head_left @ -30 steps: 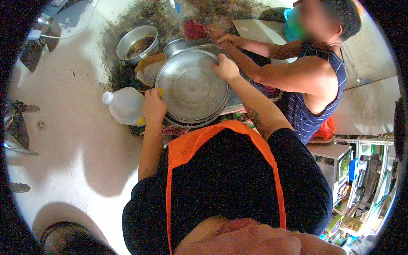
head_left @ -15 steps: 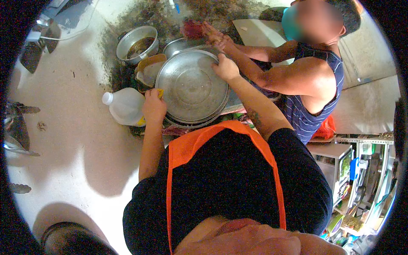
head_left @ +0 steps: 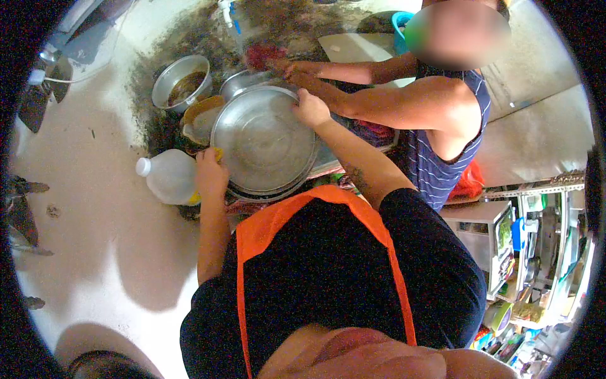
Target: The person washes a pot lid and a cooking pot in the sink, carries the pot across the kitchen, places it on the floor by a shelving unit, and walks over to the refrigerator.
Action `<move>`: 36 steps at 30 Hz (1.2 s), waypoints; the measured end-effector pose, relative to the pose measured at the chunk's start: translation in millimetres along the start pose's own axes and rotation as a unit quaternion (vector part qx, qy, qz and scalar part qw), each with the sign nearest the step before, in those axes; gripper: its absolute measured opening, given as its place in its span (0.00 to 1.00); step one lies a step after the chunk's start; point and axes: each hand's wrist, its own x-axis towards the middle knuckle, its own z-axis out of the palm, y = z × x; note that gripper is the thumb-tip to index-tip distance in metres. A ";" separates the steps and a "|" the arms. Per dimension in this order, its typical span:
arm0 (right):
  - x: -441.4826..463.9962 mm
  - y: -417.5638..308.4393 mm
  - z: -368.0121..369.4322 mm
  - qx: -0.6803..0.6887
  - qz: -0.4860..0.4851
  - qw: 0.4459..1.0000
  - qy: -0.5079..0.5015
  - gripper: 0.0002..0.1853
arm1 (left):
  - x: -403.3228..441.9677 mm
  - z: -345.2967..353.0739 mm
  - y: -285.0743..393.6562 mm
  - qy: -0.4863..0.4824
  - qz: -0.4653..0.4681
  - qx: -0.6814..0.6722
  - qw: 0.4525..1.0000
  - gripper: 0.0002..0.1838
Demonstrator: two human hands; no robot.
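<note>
A large round metal pan (head_left: 265,142) is tilted toward me, with at least one more round rim below it. My right hand (head_left: 313,109) grips its upper right rim, thumb on the inner face. At the lower left edge, my left hand (head_left: 212,174) is closed around a yellow sponge (head_left: 218,153), only a bit of which shows past the fingers. Just left of that hand stands a translucent plastic jug (head_left: 170,175) with a white cap. Beyond the pan, a brown-rimmed container (head_left: 203,120) and a metal pot (head_left: 181,82) with brownish contents sit close together.
On the right, a co-worker (head_left: 445,107) in a striped sleeveless top reaches across, hands at a red item (head_left: 265,57) near a tap (head_left: 227,14). A teal bucket (head_left: 399,31) stands behind. Shelves (head_left: 536,252) with household goods line the lower right; a white wall (head_left: 88,208) fills the left.
The whole view has shifted, so things appear farther left and slightly lower. Both my hands keep their places at the pan. The co-worker's head has turned, and more of the teal bucket shows.
</note>
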 end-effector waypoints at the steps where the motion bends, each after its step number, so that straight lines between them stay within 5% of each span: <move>1: 0.0 1.6 0.8 0.001 -0.005 1.000 -0.001 0.20 | -0.9 0.8 -0.6 -0.001 0.000 -0.001 1.000 0.16; 36: -3.3 -7.3 -6.5 0.014 0.009 1.000 -0.005 0.21 | -2.4 -5.9 4.2 0.012 0.007 0.062 0.998 0.14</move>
